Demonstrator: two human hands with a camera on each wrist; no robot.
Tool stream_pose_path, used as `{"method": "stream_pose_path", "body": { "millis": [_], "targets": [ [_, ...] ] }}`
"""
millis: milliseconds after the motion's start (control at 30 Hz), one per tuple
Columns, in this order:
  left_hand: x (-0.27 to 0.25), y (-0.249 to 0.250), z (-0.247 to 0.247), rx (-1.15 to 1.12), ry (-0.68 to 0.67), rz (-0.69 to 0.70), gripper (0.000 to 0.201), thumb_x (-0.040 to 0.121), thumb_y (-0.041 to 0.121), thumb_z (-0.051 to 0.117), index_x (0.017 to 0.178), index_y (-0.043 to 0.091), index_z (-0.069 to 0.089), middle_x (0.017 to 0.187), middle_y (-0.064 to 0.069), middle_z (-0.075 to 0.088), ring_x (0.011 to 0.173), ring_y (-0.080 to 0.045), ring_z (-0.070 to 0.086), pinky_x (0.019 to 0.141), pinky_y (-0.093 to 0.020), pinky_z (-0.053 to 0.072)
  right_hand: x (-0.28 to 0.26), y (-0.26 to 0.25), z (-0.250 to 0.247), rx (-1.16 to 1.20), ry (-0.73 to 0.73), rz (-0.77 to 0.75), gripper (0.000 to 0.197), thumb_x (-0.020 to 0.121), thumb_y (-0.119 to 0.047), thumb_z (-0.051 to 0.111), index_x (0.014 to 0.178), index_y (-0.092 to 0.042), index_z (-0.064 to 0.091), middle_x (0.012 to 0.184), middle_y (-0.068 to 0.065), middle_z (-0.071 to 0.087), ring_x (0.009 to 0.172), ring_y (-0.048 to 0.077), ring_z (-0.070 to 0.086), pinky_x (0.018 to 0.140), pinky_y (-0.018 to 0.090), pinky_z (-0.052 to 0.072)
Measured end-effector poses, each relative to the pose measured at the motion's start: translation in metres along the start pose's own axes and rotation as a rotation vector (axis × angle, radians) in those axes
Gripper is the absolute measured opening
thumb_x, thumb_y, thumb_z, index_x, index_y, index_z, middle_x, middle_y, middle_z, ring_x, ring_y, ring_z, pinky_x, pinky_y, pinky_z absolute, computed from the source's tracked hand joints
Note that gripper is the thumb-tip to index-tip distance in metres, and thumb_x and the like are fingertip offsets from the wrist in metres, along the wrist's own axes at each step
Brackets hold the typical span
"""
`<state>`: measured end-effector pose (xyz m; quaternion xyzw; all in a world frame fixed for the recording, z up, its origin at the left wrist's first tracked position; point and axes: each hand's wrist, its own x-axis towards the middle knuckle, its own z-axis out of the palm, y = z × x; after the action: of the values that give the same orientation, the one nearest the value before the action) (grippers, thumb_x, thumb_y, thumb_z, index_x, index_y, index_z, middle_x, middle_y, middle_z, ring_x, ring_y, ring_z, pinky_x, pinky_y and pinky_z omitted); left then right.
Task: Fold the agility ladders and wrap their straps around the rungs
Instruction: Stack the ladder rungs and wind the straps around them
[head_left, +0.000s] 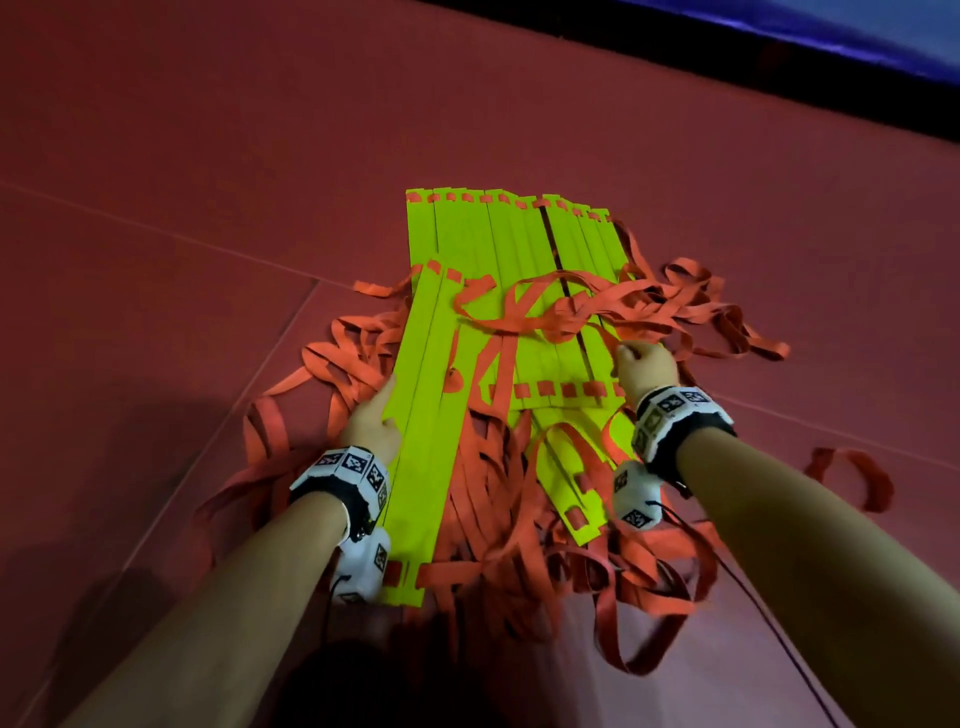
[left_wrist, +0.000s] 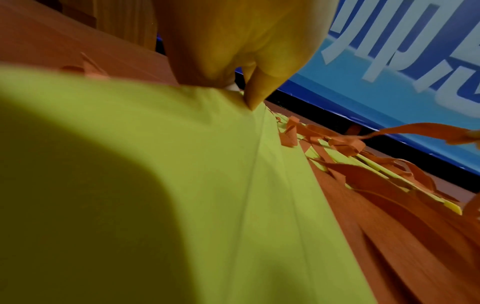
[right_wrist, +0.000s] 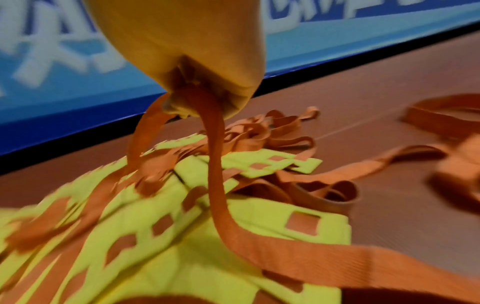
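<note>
1. The agility ladders lie bunched on the red floor: yellow-green rungs side by side in a flat pile, with orange straps tangled over and around them.
2. The left hand is at the left edge of the nearest group of rungs. Its grip clasps that edge, thumb on top of the yellow surface and fingers going underneath, as the left wrist view shows at the left hand.
3. The right hand is over the right side of the pile. Its grip is closed around one orange strap, which hangs from the fist down onto the rungs in the right wrist view, where the right hand fills the top.
4. More loose strap loops lie on the floor to the right, apart from the pile.
5. A blue banner with white lettering runs along the far edge of the floor.
</note>
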<state>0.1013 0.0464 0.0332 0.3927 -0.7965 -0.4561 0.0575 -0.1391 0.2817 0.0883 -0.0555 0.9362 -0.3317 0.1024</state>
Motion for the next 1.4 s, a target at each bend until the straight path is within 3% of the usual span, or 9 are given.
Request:
{"method": "stream_pose_path", "body": {
  "millis": [133, 200, 300, 400, 500, 900, 1100, 1300, 1400],
  "targets": [
    [-0.036, -0.004, -0.015, 0.075, -0.015, -0.039, 0.065, 0.093, -0.005, 0.042, 0.149, 0.026, 0.036, 0.137, -0.019, 0.054, 0.084, -0.036, 0.061, 0.066, -0.032, 0.043, -0.008, 0.046, -0.047, -0.032, 0.133, 0.279, 0.033, 0.09, -0.019, 0.046, 0.102, 0.001, 0.069, 0.105, 0.025, 0.068, 0.099, 0.04, 0.063, 0.081, 0.04, 0.051],
    [-0.052, -0.01, -0.021, 0.168, -0.077, -0.073, 0.07, 0.091, -0.003, 0.043, 0.151, 0.029, 0.031, 0.099, -0.022, 0.067, 0.055, -0.025, 0.049, 0.057, -0.03, 0.036, -0.026, 0.059, -0.06, -0.228, 0.0, 0.346, 0.028, 0.092, -0.017, 0.049, 0.106, 0.001, 0.067, 0.114, 0.02, 0.067, 0.104, 0.037, 0.063, 0.074, 0.03, 0.048],
    [-0.067, -0.016, -0.022, 0.345, -0.228, -0.117, 0.073, 0.093, 0.005, 0.045, 0.154, 0.033, 0.015, 0.06, -0.009, 0.05, 0.051, -0.022, 0.045, 0.047, -0.029, 0.033, -0.045, 0.066, -0.059, -0.371, -0.217, 0.321, 0.034, 0.098, -0.024, 0.048, 0.115, 0.002, 0.062, 0.119, 0.019, 0.062, 0.105, 0.034, 0.06, 0.073, 0.025, 0.049],
    [-0.071, -0.006, -0.023, 0.496, -0.243, -0.139, 0.068, 0.096, 0.02, 0.048, 0.154, 0.029, 0.015, 0.097, -0.014, 0.061, 0.091, -0.03, 0.058, 0.071, -0.035, 0.049, -0.051, 0.06, -0.039, -0.442, -0.228, 0.278, 0.04, 0.097, -0.025, 0.046, 0.128, -0.001, 0.054, 0.128, 0.022, 0.058, 0.115, 0.037, 0.055, 0.089, 0.037, 0.044],
    [-0.059, 0.013, -0.024, 0.559, -0.087, -0.146, 0.057, 0.097, 0.034, 0.051, 0.15, 0.023, 0.031, 0.139, -0.017, 0.039, 0.13, -0.036, 0.033, 0.098, -0.043, 0.042, -0.05, 0.038, -0.017, -0.422, -0.158, 0.175, 0.05, 0.094, -0.027, 0.052, 0.139, -0.006, 0.044, 0.132, 0.023, 0.054, 0.121, 0.039, 0.051, 0.093, 0.04, 0.043],
    [0.057, 0.076, 0.005, 0.472, -0.036, 0.094, 0.048, 0.099, 0.028, 0.047, 0.145, 0.018, 0.04, 0.142, -0.018, 0.04, 0.133, -0.037, 0.033, 0.108, -0.042, 0.031, -0.017, -0.053, 0.085, -0.346, -0.406, -0.371, 0.047, 0.096, -0.023, 0.05, 0.14, -0.01, 0.044, 0.141, 0.015, 0.047, 0.13, 0.032, 0.044, 0.103, 0.041, 0.04],
    [0.078, 0.063, 0.034, 0.529, -0.093, 0.158, 0.05, 0.1, 0.026, 0.047, 0.148, 0.021, 0.035, 0.145, -0.01, 0.038, 0.136, -0.029, 0.029, 0.105, -0.04, 0.038, -0.02, -0.043, 0.117, -0.571, -0.484, -0.459, 0.048, 0.09, -0.027, 0.057, 0.135, -0.013, 0.047, 0.13, 0.013, 0.046, 0.119, 0.034, 0.048, 0.09, 0.039, 0.045],
    [0.091, 0.061, 0.056, 0.563, -0.096, 0.21, 0.056, 0.1, 0.035, 0.046, 0.151, 0.031, 0.026, 0.157, -0.002, 0.024, 0.145, -0.024, 0.017, 0.111, -0.045, 0.031, -0.009, -0.04, 0.105, -0.143, -0.37, -0.266, 0.024, 0.094, -0.007, 0.042, 0.112, 0.0, 0.057, 0.104, 0.025, 0.063, 0.095, 0.038, 0.059, 0.072, 0.036, 0.04],
    [0.093, 0.062, 0.066, 0.619, -0.129, 0.224, 0.057, 0.1, 0.037, 0.046, 0.152, 0.036, 0.023, 0.16, -0.003, 0.017, 0.148, -0.024, 0.011, 0.116, -0.046, 0.022, 0.0, -0.034, 0.085, 0.066, -0.252, -0.138, 0.022, 0.098, -0.019, 0.047, 0.111, -0.008, 0.06, 0.083, 0.015, 0.062, 0.076, 0.03, 0.058, 0.068, 0.036, 0.042]
  ]
}}
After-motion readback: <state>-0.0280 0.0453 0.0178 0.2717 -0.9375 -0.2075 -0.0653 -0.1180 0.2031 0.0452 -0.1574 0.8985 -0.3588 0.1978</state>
